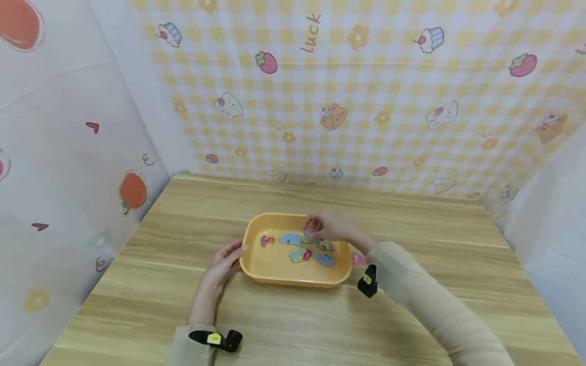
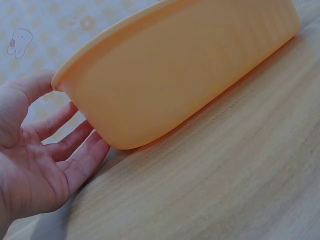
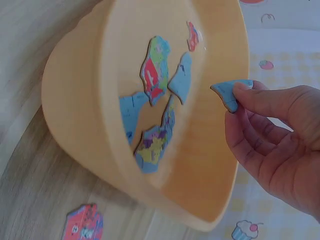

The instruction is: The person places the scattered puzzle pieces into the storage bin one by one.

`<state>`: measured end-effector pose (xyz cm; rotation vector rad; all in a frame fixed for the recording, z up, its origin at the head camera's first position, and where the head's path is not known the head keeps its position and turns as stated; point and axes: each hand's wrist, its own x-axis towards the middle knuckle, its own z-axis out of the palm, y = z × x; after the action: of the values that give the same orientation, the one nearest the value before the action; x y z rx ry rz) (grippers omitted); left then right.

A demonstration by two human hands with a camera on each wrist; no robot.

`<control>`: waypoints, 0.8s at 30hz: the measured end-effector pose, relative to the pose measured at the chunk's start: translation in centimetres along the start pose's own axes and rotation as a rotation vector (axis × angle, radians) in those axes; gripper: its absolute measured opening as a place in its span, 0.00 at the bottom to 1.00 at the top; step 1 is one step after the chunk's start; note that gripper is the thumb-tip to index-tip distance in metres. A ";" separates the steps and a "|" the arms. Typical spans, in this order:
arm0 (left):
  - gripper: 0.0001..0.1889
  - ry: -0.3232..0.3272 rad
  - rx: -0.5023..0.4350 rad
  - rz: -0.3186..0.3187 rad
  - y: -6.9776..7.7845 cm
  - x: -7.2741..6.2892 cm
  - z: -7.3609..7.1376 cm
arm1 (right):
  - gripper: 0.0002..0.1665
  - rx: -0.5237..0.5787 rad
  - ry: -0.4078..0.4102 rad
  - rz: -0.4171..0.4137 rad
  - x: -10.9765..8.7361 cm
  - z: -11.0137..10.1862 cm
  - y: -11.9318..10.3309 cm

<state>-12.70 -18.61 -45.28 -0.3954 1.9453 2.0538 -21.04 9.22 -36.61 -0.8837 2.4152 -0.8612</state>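
A yellow plastic basin (image 1: 293,279) stands on the table with several irregular, map-like puzzle pieces lying inside. My left hand (image 2: 40,160) holds its left end, thumb at the rim and fingers against the outer wall. Over the basin, my right hand (image 1: 327,226) pinches a small blue puzzle piece (image 3: 229,94) between thumb and fingers, clear of the bottom. Lying below are a blue piece (image 1: 290,239), a green and red piece (image 1: 300,255), another blue piece (image 1: 325,260) and a small red piece (image 1: 267,241). A purple and yellow piece (image 3: 152,145) is near the basin's right end.
One pink and red puzzle piece (image 3: 82,222) lies on the table outside the basin, by its right end. Wood-grain table (image 1: 293,325) surrounds the basin. Behind it hangs a yellow checked cloth (image 1: 293,101), and white printed sheets hang at both sides.
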 end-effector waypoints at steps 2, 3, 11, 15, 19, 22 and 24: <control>0.29 0.001 -0.003 0.001 0.0 0.0 0.1 | 0.11 -0.006 -0.005 -0.011 0.4 0.3 -0.1; 0.29 0.002 -0.005 0.003 0.0 0.0 0.1 | 0.11 -0.005 -0.009 -0.018 0.6 0.5 0.0; 0.29 -0.006 -0.019 0.016 0.1 0.0 0.3 | 0.11 -0.028 -0.069 -0.041 2.5 1.5 -0.5; 0.27 0.004 -0.033 0.014 0.1 0.1 0.4 | 0.11 -0.034 -0.102 -0.034 3.5 2.0 -1.2; 0.27 0.004 -0.039 0.014 0.1 0.1 0.3 | 0.12 -0.028 -0.139 -0.045 4.5 2.8 -1.9; 0.28 0.007 -0.038 0.011 0.1 0.0 0.2 | 0.13 -0.054 -0.156 -0.063 5.2 3.5 -2.3; 0.28 0.010 -0.035 0.008 0.1 0.0 0.2 | 0.13 -0.074 -0.158 -0.068 5.6 4.0 -2.4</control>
<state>-12.71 -18.46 -45.12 -0.4067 1.9219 2.0975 -21.75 2.28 -38.84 -1.0266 2.3050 -0.7013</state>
